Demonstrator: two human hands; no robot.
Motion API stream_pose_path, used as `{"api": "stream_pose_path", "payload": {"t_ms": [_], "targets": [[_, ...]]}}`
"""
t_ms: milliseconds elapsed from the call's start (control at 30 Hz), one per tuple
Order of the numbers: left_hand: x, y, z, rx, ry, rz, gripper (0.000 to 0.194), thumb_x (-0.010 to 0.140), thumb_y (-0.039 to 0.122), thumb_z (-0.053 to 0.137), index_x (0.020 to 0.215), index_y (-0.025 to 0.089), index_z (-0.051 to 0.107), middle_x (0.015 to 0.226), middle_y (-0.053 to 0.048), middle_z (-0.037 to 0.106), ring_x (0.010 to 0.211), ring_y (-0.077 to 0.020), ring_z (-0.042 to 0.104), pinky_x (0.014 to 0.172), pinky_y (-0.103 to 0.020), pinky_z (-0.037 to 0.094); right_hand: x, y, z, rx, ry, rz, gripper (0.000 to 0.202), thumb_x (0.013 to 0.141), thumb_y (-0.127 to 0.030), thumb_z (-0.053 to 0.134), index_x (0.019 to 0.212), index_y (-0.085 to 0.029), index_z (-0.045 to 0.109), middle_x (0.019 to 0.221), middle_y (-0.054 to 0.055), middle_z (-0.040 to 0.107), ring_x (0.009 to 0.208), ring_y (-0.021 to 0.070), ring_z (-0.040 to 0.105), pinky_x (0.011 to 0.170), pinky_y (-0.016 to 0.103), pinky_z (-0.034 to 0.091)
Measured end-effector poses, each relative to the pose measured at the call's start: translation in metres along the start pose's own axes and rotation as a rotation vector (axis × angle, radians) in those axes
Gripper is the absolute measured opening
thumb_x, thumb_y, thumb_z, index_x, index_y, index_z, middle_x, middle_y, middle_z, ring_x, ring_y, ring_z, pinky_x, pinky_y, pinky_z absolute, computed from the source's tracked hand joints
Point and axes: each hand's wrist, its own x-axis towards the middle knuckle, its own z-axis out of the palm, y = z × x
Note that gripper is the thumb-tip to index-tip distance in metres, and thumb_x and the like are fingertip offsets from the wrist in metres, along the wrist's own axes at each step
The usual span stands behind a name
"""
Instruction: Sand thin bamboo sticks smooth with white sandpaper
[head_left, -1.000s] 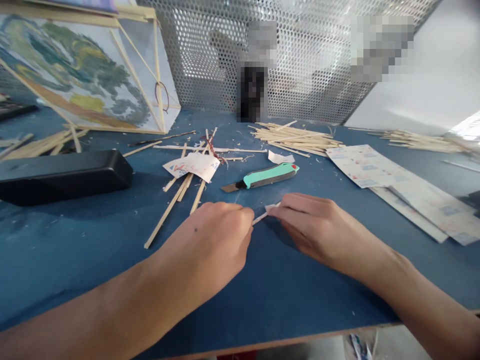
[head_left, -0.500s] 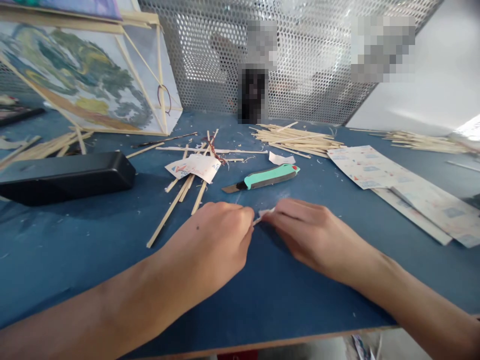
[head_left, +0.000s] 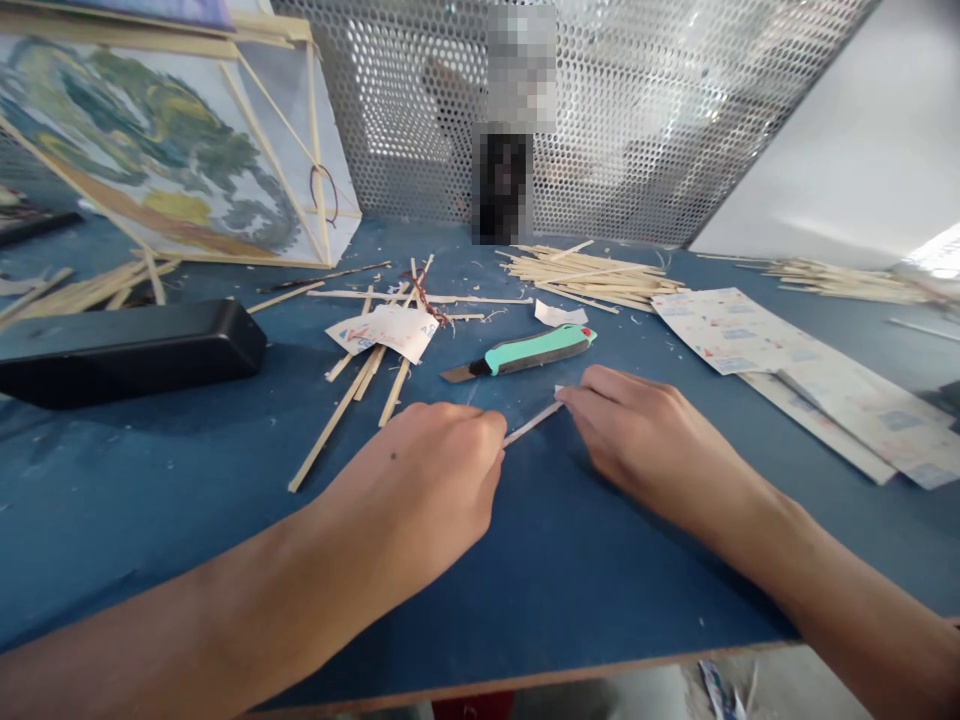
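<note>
A thin bamboo stick (head_left: 531, 424) is pinched at its near end by the left hand (head_left: 420, 490), whose fingers are curled shut around it, knuckles up, resting on the blue tabletop (head_left: 585, 580). The far end of the stick is held between the fingertips of the right hand (head_left: 645, 440), closed on it together with a small scrap of white paper (head_left: 559, 390) that shows just at the fingertips. The stick is stretched between the two hands, lying low over the table and slanting up toward the right.

Just beyond the stick, a utility knife (head_left: 525, 353) with a teal handle is laid flat, its blade pointing left. To the left of the grip, loose bamboo sticks (head_left: 341, 410) are scattered, with a printed paper scrap (head_left: 386, 331) lying across them. Farther left, a long black case (head_left: 124, 350) is placed. To the right of the grip, printed paper sheets (head_left: 795, 370) are spread. Beyond the knife, a pile of bamboo sticks (head_left: 589, 272) is heaped. At the far left, a painted kite frame (head_left: 165, 150) is propped, and a perforated metal panel (head_left: 637, 110) is set behind.
</note>
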Motion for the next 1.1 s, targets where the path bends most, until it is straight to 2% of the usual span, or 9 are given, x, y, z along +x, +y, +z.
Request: {"api": "stream_pose_path", "payload": {"t_ms": [167,367,500,600,733,833,867,1000,1100], "targets": [[0.002,-0.001,0.000,-0.026,0.017,0.016,0.030,0.095,0.012,0.052,0.067,0.022,0.049,0.063,0.003,0.058,0.057,-0.0156,0.054,0.057,-0.033,0.027,0.002,-0.012,-0.001,0.197,0.050,-0.105,0.026,0.099,-0.005,0.045,0.091,-0.014,0.067,0.086,0.006,0.059,0.071,0.0186,0.055,0.063,0.032,0.044],[0.001,0.001,0.000,-0.019,0.020,0.002,0.032,0.095,0.014,0.054,0.066,0.022,0.044,0.060,0.004,0.052,0.053,-0.0141,0.046,0.056,-0.033,0.025,-0.001,0.001,0.000,0.011,0.015,-0.018,0.028,0.100,-0.007,0.043,0.100,-0.011,0.071,0.086,0.009,0.061,0.072,0.0208,0.057,0.065,0.034,0.045],[0.001,-0.004,-0.003,-0.016,0.003,0.065,0.030,0.098,0.014,0.052,0.069,0.022,0.049,0.064,0.003,0.056,0.057,-0.0146,0.052,0.058,-0.033,0.028,0.000,-0.003,-0.001,0.271,0.021,-0.091,0.028,0.102,-0.008,0.043,0.097,-0.013,0.070,0.086,0.008,0.063,0.073,0.0186,0.059,0.065,0.031,0.048],[0.003,-0.012,-0.008,-0.011,-0.035,0.168,0.024,0.102,0.017,0.053,0.080,0.021,0.059,0.074,0.003,0.061,0.065,-0.0149,0.058,0.060,-0.031,0.033,0.003,-0.005,-0.002,0.432,0.045,-0.054,0.026,0.106,-0.015,0.048,0.102,-0.015,0.073,0.088,0.006,0.067,0.075,0.0169,0.063,0.066,0.029,0.050],[0.004,-0.022,-0.016,0.026,-0.090,0.273,0.023,0.105,0.015,0.050,0.092,0.021,0.068,0.089,0.001,0.064,0.072,-0.0133,0.061,0.064,-0.029,0.038,0.003,0.000,-0.001,0.483,0.071,-0.055,0.023,0.105,-0.017,0.053,0.105,-0.018,0.076,0.108,0.010,0.074,0.097,0.0194,0.070,0.083,0.032,0.057],[0.004,-0.026,-0.019,0.037,-0.123,0.300,0.027,0.102,0.009,0.049,0.099,0.022,0.072,0.097,0.001,0.064,0.077,-0.0124,0.063,0.068,-0.029,0.041,0.002,0.004,-0.001,0.464,0.083,-0.040,0.023,0.103,-0.017,0.057,0.103,-0.021,0.079,0.139,0.013,0.068,0.117,0.0230,0.067,0.098,0.039,0.057],[0.004,-0.027,-0.019,0.039,-0.128,0.297,0.028,0.102,0.008,0.049,0.100,0.023,0.072,0.097,0.001,0.064,0.077,-0.0124,0.064,0.068,-0.029,0.041,0.002,0.005,-0.001,0.467,0.073,-0.047,0.022,0.103,-0.016,0.057,0.105,-0.021,0.079,0.143,0.013,0.066,0.120,0.0236,0.066,0.101,0.041,0.056],[0.002,-0.029,-0.016,0.047,-0.102,0.294,0.028,0.103,0.011,0.048,0.101,0.023,0.074,0.095,0.001,0.065,0.076,-0.0122,0.064,0.065,-0.029,0.041,0.001,0.010,-0.003,0.536,-0.002,-0.125,0.022,0.102,-0.016,0.059,0.114,-0.021,0.077,0.129,0.009,0.075,0.116,0.0215,0.067,0.100,0.039,0.057],[0.001,-0.031,-0.014,0.059,-0.074,0.310,0.029,0.103,0.011,0.048,0.100,0.022,0.074,0.093,0.000,0.065,0.072,-0.0117,0.063,0.063,-0.029,0.039,0.001,0.012,-0.004,0.545,-0.028,-0.103,0.022,0.102,-0.019,0.060,0.115,-0.024,0.077,0.130,0.008,0.074,0.116,0.0217,0.068,0.099,0.039,0.058]]}}
